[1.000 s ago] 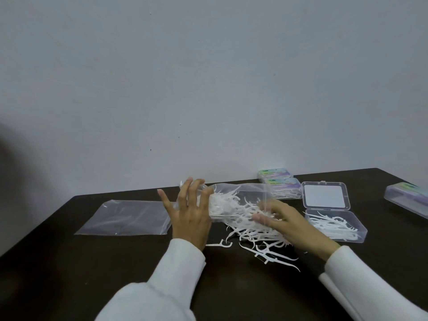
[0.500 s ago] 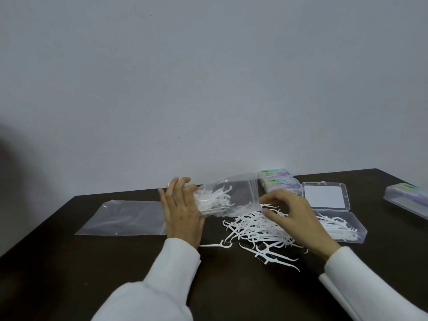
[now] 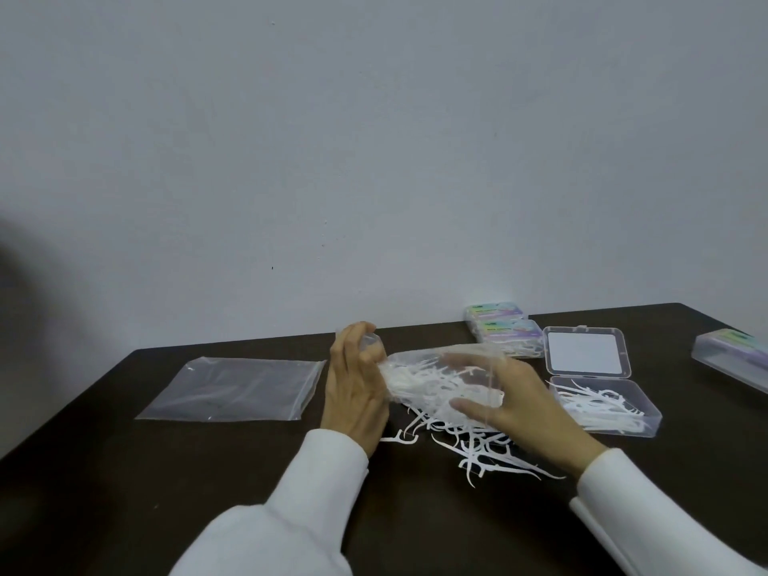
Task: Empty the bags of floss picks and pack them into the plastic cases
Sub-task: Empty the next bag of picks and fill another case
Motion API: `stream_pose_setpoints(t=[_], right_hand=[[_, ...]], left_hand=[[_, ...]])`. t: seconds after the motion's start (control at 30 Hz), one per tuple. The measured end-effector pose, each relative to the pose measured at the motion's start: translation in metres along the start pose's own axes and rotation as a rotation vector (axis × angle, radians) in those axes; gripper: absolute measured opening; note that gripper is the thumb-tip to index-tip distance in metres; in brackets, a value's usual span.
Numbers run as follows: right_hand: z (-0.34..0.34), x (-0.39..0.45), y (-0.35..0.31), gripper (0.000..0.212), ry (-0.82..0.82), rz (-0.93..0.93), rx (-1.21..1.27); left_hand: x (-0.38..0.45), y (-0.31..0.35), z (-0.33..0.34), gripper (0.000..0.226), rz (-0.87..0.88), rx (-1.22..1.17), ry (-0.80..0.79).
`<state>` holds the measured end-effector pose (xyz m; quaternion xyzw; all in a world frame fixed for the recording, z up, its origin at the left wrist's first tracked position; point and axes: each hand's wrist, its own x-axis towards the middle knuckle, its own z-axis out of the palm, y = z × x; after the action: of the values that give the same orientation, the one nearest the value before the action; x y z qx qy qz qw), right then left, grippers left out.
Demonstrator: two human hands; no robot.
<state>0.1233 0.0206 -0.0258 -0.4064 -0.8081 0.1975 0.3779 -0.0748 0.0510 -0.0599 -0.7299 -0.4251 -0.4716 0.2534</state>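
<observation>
My left hand (image 3: 353, 403) pinches the bag (image 3: 440, 378) at its closed end, my right hand (image 3: 519, 403) grips its mouth beside the open case (image 3: 648, 413); the film feels thin, slippery, light.

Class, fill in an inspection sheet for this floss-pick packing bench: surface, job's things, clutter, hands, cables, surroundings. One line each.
Surface: dark table.
Job's things: clear bag held above the table, picks still inside; loose floss picks heaped below it; open case partly filled, lid laid back.
Clutter: empty flat bag at left; two closed labelled cases at the back; another closed case at far right.
Hands: left hand grips the bag's end; right hand holds its other end.
Cables: nothing seen.
Surroundings: plain grey wall.
</observation>
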Motion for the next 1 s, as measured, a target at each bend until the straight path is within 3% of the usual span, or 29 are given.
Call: stream_pose_setpoints(t=[0.13,0.27,0.47,0.63,0.8,1.0], right_hand=[[0.008,-0.004,0.005,0.055,-0.109,0.147,-0.099],[0.007,-0.003,0.005,0.034,-0.049,0.098,-0.091],[0.002,0.0,-0.005,0.026,0.153,-0.03,-0.003],[-0.003,0.002,0.005,0.026,0.231,0.053,0.075],[-0.007,0.002,0.008,0.02,0.187,0.14,0.282],[-0.008,0.002,0.01,0.015,0.151,0.195,0.364]], left_hand=[[0.001,0.011,-0.003,0.089,0.096,-0.015,0.022],[0.001,0.013,-0.001,0.091,0.111,-0.034,-0.007],[-0.001,0.007,-0.001,0.088,0.03,-0.024,-0.011],[-0.001,-0.005,-0.005,0.09,-0.096,0.004,0.026],[0.0,-0.017,-0.01,0.083,-0.14,0.032,0.071],[-0.001,-0.026,-0.018,0.084,-0.204,0.076,0.083]])
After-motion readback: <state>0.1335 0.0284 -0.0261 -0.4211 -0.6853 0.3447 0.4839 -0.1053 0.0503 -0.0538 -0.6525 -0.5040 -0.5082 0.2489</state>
